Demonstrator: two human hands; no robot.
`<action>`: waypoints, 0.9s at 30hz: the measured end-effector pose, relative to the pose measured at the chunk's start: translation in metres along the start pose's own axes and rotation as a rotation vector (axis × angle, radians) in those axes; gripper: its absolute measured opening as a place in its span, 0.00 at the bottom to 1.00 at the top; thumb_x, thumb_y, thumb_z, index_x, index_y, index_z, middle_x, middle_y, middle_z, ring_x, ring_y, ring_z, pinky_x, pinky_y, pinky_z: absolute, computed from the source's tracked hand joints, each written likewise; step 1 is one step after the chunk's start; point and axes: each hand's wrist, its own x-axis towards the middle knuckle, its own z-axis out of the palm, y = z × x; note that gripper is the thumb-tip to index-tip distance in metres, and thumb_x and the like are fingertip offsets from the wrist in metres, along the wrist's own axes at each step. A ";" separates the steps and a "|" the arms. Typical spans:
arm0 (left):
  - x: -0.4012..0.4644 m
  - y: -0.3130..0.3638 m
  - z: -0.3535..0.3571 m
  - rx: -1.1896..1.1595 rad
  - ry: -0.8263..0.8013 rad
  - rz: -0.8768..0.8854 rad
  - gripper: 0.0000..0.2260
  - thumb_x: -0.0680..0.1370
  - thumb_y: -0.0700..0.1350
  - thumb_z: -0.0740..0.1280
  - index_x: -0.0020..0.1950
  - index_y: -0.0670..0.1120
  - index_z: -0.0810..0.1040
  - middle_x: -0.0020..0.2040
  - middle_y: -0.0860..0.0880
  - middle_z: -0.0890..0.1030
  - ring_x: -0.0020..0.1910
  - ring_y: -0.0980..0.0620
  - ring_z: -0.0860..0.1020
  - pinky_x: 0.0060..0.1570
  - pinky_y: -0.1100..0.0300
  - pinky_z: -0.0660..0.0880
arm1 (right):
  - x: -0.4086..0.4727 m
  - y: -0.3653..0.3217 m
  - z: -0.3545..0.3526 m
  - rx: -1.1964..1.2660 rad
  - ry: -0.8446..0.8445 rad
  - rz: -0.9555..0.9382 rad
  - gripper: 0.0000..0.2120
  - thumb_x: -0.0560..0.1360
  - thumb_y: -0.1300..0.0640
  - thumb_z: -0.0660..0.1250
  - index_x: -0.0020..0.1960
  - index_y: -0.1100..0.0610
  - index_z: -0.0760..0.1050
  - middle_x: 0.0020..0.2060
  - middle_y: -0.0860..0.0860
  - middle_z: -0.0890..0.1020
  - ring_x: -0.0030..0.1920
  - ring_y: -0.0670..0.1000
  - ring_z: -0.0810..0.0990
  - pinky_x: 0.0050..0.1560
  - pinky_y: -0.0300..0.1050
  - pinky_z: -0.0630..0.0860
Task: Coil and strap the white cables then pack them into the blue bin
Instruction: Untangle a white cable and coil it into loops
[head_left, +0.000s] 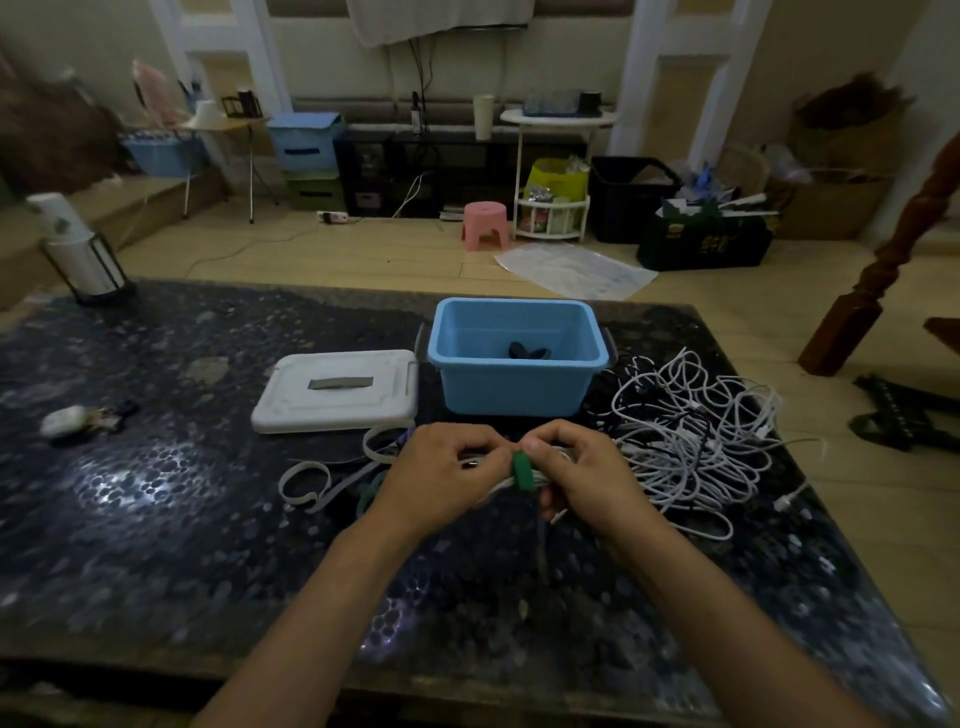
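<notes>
My left hand (441, 470) and right hand (584, 470) pinch a green strap (522, 472) around one coiled white cable (501, 486); the tangled white cable pile (696, 436) at three o'clock waits, none visibly in the blue plastic bin (517, 384).

A dim room with a pale wood floor (363, 254), a pink stool (485, 223) and a dark speckled table (156, 493) in front.

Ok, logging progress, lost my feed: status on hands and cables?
Left hand and right hand grip coiled white cable, green strap around it. Loose cables still piled right of blue bin. Nothing blocking.
</notes>
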 end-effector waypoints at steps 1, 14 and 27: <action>0.001 0.000 0.000 -0.022 0.002 -0.019 0.13 0.73 0.54 0.65 0.45 0.50 0.87 0.40 0.57 0.85 0.41 0.58 0.82 0.43 0.56 0.79 | 0.001 0.000 0.000 -0.015 0.006 -0.007 0.06 0.80 0.59 0.67 0.45 0.55 0.79 0.30 0.50 0.81 0.24 0.48 0.77 0.26 0.43 0.76; -0.001 0.003 0.006 0.027 -0.031 -0.120 0.10 0.68 0.52 0.80 0.43 0.51 0.82 0.38 0.55 0.83 0.38 0.56 0.81 0.39 0.57 0.78 | 0.007 0.013 0.002 -0.242 0.111 -0.113 0.08 0.76 0.54 0.71 0.39 0.46 0.80 0.36 0.42 0.84 0.39 0.40 0.81 0.45 0.45 0.78; 0.003 -0.006 0.008 -0.028 -0.018 -0.207 0.17 0.63 0.48 0.83 0.42 0.48 0.77 0.38 0.45 0.82 0.35 0.53 0.78 0.42 0.47 0.78 | 0.005 0.014 0.007 -0.268 0.037 -0.156 0.07 0.78 0.53 0.70 0.41 0.46 0.80 0.39 0.43 0.84 0.40 0.43 0.81 0.45 0.48 0.78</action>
